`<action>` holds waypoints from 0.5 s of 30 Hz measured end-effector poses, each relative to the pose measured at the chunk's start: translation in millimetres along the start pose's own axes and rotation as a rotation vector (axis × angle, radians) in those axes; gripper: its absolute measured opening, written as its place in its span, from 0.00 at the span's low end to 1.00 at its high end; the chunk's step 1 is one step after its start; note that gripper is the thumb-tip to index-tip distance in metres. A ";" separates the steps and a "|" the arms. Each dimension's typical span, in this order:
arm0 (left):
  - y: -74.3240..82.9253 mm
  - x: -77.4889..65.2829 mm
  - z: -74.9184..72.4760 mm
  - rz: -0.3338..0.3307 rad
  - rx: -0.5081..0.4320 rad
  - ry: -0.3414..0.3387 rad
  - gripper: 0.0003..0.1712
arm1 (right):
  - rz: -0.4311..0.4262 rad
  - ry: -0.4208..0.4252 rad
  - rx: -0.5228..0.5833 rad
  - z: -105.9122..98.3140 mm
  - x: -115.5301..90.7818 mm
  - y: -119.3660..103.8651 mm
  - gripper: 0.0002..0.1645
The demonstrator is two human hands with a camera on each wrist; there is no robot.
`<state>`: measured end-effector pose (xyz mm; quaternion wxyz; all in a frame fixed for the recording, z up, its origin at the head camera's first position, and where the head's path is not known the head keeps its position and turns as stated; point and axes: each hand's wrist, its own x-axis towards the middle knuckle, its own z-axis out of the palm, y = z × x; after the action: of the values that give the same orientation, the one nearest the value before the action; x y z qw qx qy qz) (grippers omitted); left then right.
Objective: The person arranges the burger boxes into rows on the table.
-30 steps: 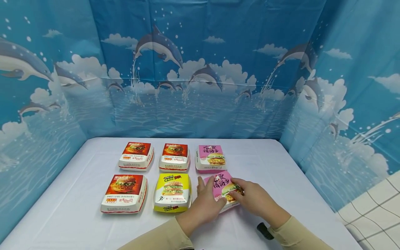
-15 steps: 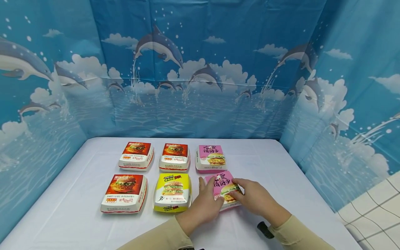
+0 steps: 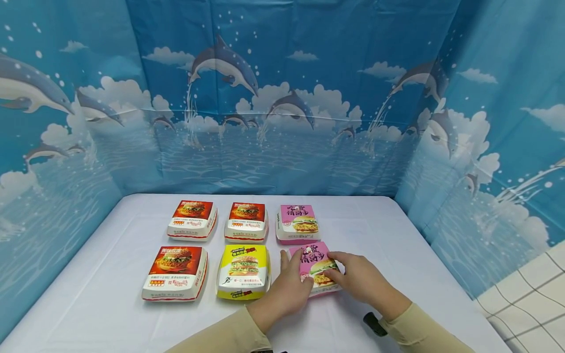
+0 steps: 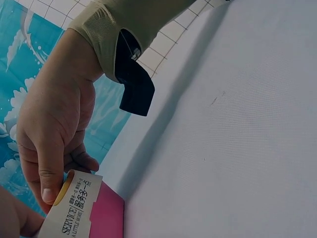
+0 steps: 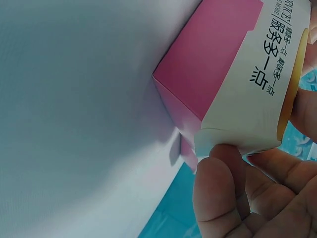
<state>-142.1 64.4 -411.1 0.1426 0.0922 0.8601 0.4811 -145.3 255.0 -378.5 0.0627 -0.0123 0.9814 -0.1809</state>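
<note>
A pink-and-white burger box [image 3: 315,267] sits on the white tabletop at the front right of the two rows, slightly turned. My left hand [image 3: 286,290] grips its left side, the thumb near the front edge. At its right side my right hand [image 3: 364,280] pinches the box with thumb and fingers. In the left wrist view the right hand [image 4: 57,104] holds a corner of the printed box [image 4: 106,213]. The right wrist view shows the right hand's fingers [image 5: 215,191] against the side of the box [image 5: 213,59]; its pink lower part faces the camera.
Behind stand another pink box [image 3: 297,223] and two red-and-white burger boxes [image 3: 192,219] [image 3: 246,221]. A yellow-and-white burger box [image 3: 243,272] is left of my left hand; farther left lies a third red-and-white one [image 3: 176,272]. A dolphin-print curtain [image 3: 282,162] encloses the table.
The held pink box has turned a little, now lying straighter in line with its neighbours. Both hands keep their grip and have shifted only slightly; the other boxes look unmoved.
</note>
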 end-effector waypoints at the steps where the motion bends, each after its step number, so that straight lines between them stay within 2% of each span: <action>1: -0.2 0.1 0.1 0.001 -0.001 0.000 0.43 | 0.001 -0.001 0.003 0.2 0.2 0.1 0.39; 15: 1.8 -1.6 -1.1 -0.012 0.009 0.023 0.40 | 0.012 -0.013 0.022 1.8 1.3 -0.4 0.38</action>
<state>-140.9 64.0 -408.8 0.1353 0.0822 0.8642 0.4776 -146.4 253.9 -380.2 0.0703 -0.0070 0.9791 -0.1910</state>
